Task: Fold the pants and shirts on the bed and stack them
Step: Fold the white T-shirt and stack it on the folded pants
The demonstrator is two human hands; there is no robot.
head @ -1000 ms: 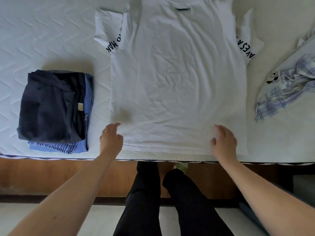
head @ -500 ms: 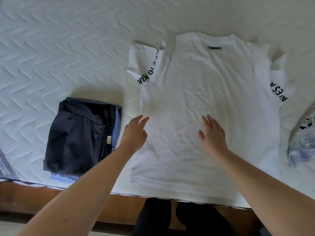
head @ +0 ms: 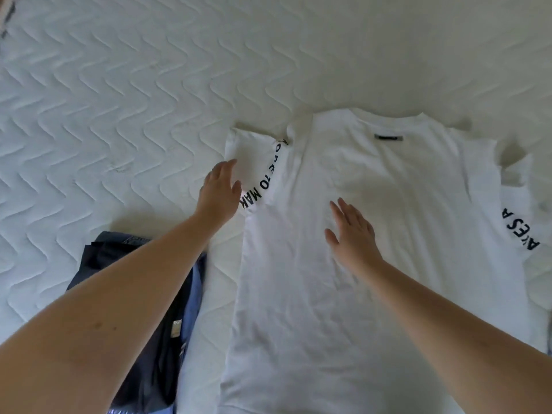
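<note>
step: we are folding the white shirt (head: 373, 249), flat on the bed (head: 119, 100) | left hand (head: 219, 194) fingers straight at its left sleeve (head: 254, 165) | right hand (head: 352, 234) flat mid-chest | next: pinch sleeve, fold inward | folded stack (head: 155, 339) just left

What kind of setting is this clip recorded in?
Most likely a bedroom at home: a white quilted mattress serves as the work surface, a white T-shirt is spread flat on it, and a stack of folded dark clothes sits beside it.
</note>
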